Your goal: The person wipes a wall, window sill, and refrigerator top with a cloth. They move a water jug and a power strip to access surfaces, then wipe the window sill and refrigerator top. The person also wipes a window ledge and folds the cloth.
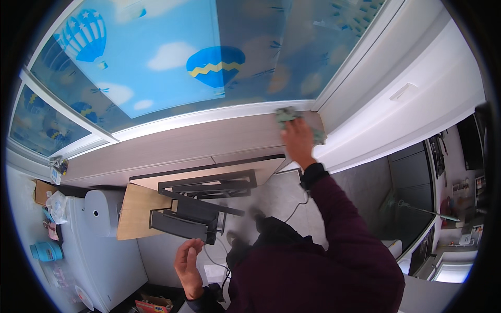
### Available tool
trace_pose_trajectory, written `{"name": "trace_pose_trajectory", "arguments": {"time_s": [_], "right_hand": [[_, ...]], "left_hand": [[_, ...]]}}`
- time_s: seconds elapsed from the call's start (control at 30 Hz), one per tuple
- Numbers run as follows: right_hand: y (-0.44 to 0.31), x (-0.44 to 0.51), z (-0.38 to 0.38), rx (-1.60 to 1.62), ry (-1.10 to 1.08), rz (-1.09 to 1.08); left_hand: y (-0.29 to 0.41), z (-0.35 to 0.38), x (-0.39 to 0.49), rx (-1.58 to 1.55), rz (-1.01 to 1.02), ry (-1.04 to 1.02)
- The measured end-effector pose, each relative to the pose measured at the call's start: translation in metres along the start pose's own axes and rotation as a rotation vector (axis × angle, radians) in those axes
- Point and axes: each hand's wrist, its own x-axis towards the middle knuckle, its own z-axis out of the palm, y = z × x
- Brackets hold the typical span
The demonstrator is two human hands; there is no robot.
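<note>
My right hand (299,141) presses a crumpled grey-green cloth (289,114) against the right end of a wood-look window sill (242,133). Part of the cloth sticks out on the right, beside the white side wall; the rest under my palm is hidden. My left hand (189,266) hangs in the air at the lower middle with its fingers slightly bent, holding nothing. It is near a dark metal folding frame (180,223). Above the sill stands a window (164,78) with balloon-patterned film.
Folded tables with wooden tops (139,211) lean below the sill. A white cabinet (105,258) stands at left, with a blue container (47,251) nearby. A cable (297,207) lies on the floor. Small items (58,166) sit at the sill's left end.
</note>
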Motion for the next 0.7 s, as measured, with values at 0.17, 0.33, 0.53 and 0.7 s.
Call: {"name": "trace_pose_trajectory", "arguments": {"time_s": [0.17,0.33,0.53,0.7], "right_hand": [[0.0,0.001,0.01,-0.009,0.121,0.175],[-0.141,0.017,0.013,0.234,0.082,-0.129],[-0.112,0.019,0.018,0.38,-0.022,-0.353],[0.02,-0.004,0.017,-0.074,-0.012,0.059]], "left_hand": [[-0.004,-0.046,-0.006,-0.072,-0.036,0.074],[0.007,-0.057,-0.006,-0.148,-0.052,0.035],[0.025,-0.077,-0.032,-0.05,-0.001,0.111],[-0.009,-0.101,-0.092,-0.186,-0.1,0.474]]}}
